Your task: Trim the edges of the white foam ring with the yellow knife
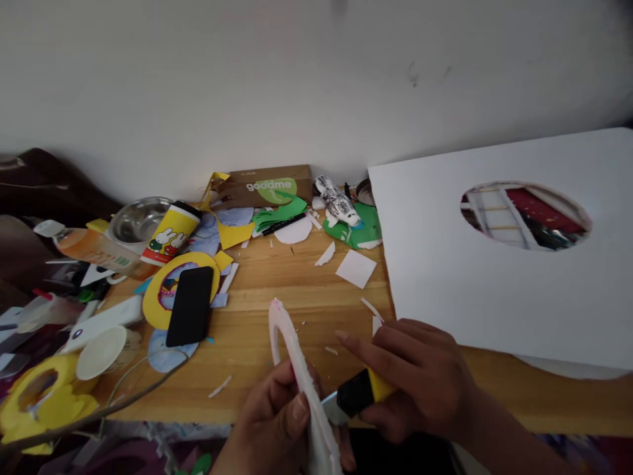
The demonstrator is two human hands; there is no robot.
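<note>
My left hand (pixel 277 419) is closed around a white foam ring (pixel 297 359), tilted on edge near the front of the table, with pink marks along its rim. In my right hand (pixel 420 379) is a yellow and black utility knife (pixel 363 394). Its blade touches, or lies very close to, the ring's cut edge just right of my left thumb. My right index finger is stretched along over the knife. Thin white scraps (pixel 220 387) lie on the wooden table around both hands. The ring's lower end runs out of the picture.
A large white board (pixel 435 290) with an oval hole covers the right side. Left are a black phone (pixel 189 307), a yellow ring (pixel 153 290), a rabbit-print cup (pixel 171 234), a bottle (pixel 93 247) and a metal bowl (pixel 131 221). A brown box (pixel 237 188) stands by the wall.
</note>
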